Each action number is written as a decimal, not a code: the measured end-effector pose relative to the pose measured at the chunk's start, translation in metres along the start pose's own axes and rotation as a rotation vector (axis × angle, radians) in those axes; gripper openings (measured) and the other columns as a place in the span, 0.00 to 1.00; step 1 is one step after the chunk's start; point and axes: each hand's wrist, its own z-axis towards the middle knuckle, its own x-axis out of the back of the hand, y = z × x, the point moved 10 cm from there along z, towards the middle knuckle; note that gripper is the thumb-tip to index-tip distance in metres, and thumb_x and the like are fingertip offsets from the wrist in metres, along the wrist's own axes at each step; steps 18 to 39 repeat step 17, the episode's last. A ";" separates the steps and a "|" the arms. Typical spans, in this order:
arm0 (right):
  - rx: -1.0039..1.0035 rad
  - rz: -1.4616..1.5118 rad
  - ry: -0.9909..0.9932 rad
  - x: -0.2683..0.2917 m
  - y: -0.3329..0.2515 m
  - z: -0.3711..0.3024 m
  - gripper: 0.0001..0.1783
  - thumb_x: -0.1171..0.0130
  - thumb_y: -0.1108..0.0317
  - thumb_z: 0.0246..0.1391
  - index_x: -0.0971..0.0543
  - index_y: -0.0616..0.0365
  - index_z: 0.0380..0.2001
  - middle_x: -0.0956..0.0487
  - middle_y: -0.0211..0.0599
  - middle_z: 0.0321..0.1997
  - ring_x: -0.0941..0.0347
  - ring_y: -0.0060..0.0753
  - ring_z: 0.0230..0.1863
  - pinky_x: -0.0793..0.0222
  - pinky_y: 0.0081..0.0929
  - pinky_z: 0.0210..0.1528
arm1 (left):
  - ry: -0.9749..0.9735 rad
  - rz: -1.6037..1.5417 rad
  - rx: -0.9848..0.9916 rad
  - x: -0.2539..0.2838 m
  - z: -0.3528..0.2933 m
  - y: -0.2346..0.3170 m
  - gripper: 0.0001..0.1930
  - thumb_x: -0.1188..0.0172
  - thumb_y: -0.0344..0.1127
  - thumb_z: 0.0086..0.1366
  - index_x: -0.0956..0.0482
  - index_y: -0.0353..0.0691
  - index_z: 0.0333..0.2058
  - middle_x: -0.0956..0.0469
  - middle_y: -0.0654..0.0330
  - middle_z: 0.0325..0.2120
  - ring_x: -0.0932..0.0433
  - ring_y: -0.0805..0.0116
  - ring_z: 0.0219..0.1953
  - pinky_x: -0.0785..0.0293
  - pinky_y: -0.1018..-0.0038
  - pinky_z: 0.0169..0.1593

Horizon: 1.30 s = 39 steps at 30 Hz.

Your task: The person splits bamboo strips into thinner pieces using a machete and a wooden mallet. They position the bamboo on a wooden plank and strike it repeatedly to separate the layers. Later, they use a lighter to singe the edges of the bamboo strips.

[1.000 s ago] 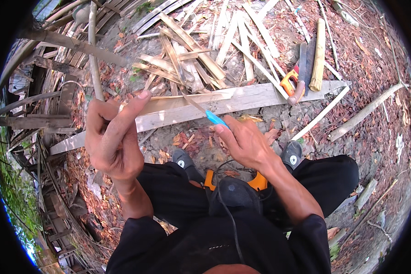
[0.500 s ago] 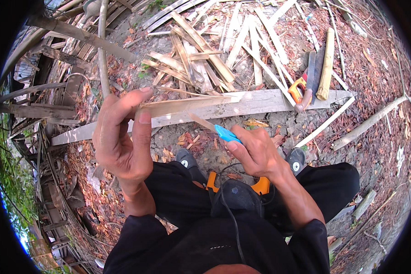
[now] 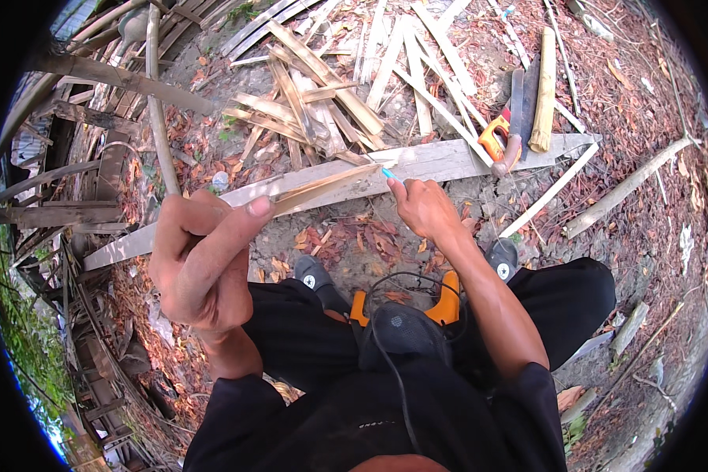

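Note:
In my left hand (image 3: pixel 200 263), closed with thumb and fingers pinching its near end, is a thin pale wooden strip (image 3: pixel 326 187). It slants out to the right above a long grey plank (image 3: pixel 448 161). My right hand (image 3: pixel 429 208) is wrapped round a small knife with a blue handle (image 3: pixel 389 173), at the strip's far end. The knife's blade can hardly be made out against the strip, so I cannot tell whether it touches. Most of the handle is hidden by my fingers.
At the plank's right end lie an orange-handled handsaw (image 3: pixel 494 140), a machete (image 3: pixel 517 102) and a round pale stick (image 3: pixel 543 90). Split wood pieces (image 3: pixel 322 98) are heaped beyond the plank. Old timber (image 3: pixel 63 212) stands at left. An orange-and-black object (image 3: pixel 447 299) sits between my legs.
My right hand and knife have moved forward, away from me, to the strip's far end. My left hand has turned, its fingers curling more over the strip. The view has shifted slightly.

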 end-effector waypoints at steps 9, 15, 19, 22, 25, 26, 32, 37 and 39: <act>-0.162 -0.109 0.064 -0.067 0.099 0.055 0.33 0.64 0.45 0.66 0.19 0.65 0.39 0.22 0.65 0.42 0.24 0.64 0.46 0.29 0.50 0.51 | -0.017 -0.018 -0.100 0.001 -0.003 0.006 0.18 0.37 0.14 0.49 0.21 0.35 0.40 0.31 0.56 0.25 0.32 0.68 0.22 0.36 0.77 0.25; -0.270 -0.089 0.126 -0.085 0.147 0.088 0.36 0.65 0.46 0.66 0.21 0.72 0.41 0.22 0.69 0.43 0.22 0.64 0.43 0.27 0.48 0.50 | 0.160 0.019 0.066 0.041 -0.013 -0.025 0.13 0.45 0.17 0.63 0.26 0.34 0.46 0.29 0.57 0.29 0.34 0.75 0.25 0.39 0.82 0.25; -0.395 0.085 -0.081 -0.111 0.173 0.105 0.36 0.64 0.43 0.66 0.25 0.71 0.49 0.22 0.69 0.43 0.21 0.62 0.44 0.27 0.48 0.51 | 0.238 0.109 0.065 0.076 -0.019 -0.033 0.13 0.47 0.18 0.66 0.26 0.35 0.48 0.29 0.56 0.31 0.35 0.76 0.24 0.36 0.82 0.25; -0.395 0.085 -0.081 -0.111 0.173 0.105 0.36 0.64 0.43 0.66 0.25 0.71 0.49 0.22 0.69 0.43 0.21 0.62 0.44 0.27 0.48 0.51 | 0.238 0.109 0.065 0.076 -0.019 -0.033 0.13 0.47 0.18 0.66 0.26 0.35 0.48 0.29 0.56 0.31 0.35 0.76 0.24 0.36 0.82 0.25; -0.395 0.085 -0.081 -0.111 0.173 0.105 0.36 0.64 0.43 0.66 0.25 0.71 0.49 0.22 0.69 0.43 0.21 0.62 0.44 0.27 0.48 0.51 | 0.238 0.109 0.065 0.076 -0.019 -0.033 0.13 0.47 0.18 0.66 0.26 0.35 0.48 0.29 0.56 0.31 0.35 0.76 0.24 0.36 0.82 0.25; -0.395 0.085 -0.081 -0.111 0.173 0.105 0.36 0.64 0.43 0.66 0.25 0.71 0.49 0.22 0.69 0.43 0.21 0.62 0.44 0.27 0.48 0.51 | 0.238 0.109 0.065 0.076 -0.019 -0.033 0.13 0.47 0.18 0.66 0.26 0.35 0.48 0.29 0.56 0.31 0.35 0.76 0.24 0.36 0.82 0.25; -0.395 0.085 -0.081 -0.111 0.173 0.105 0.36 0.64 0.43 0.66 0.25 0.71 0.49 0.22 0.69 0.43 0.21 0.62 0.44 0.27 0.48 0.51 | 0.238 0.109 0.065 0.076 -0.019 -0.033 0.13 0.47 0.18 0.66 0.26 0.35 0.48 0.29 0.56 0.31 0.35 0.76 0.24 0.36 0.82 0.25; -0.395 0.085 -0.081 -0.111 0.173 0.105 0.36 0.64 0.43 0.66 0.25 0.71 0.49 0.22 0.69 0.43 0.21 0.62 0.44 0.27 0.48 0.51 | 0.238 0.109 0.065 0.076 -0.019 -0.033 0.13 0.47 0.18 0.66 0.26 0.35 0.48 0.29 0.56 0.31 0.35 0.76 0.24 0.36 0.82 0.25; -0.395 0.085 -0.081 -0.111 0.173 0.105 0.36 0.64 0.43 0.66 0.25 0.71 0.49 0.22 0.69 0.43 0.21 0.62 0.44 0.27 0.48 0.51 | 0.238 0.109 0.065 0.076 -0.019 -0.033 0.13 0.47 0.18 0.66 0.26 0.35 0.48 0.29 0.56 0.31 0.35 0.76 0.24 0.36 0.82 0.25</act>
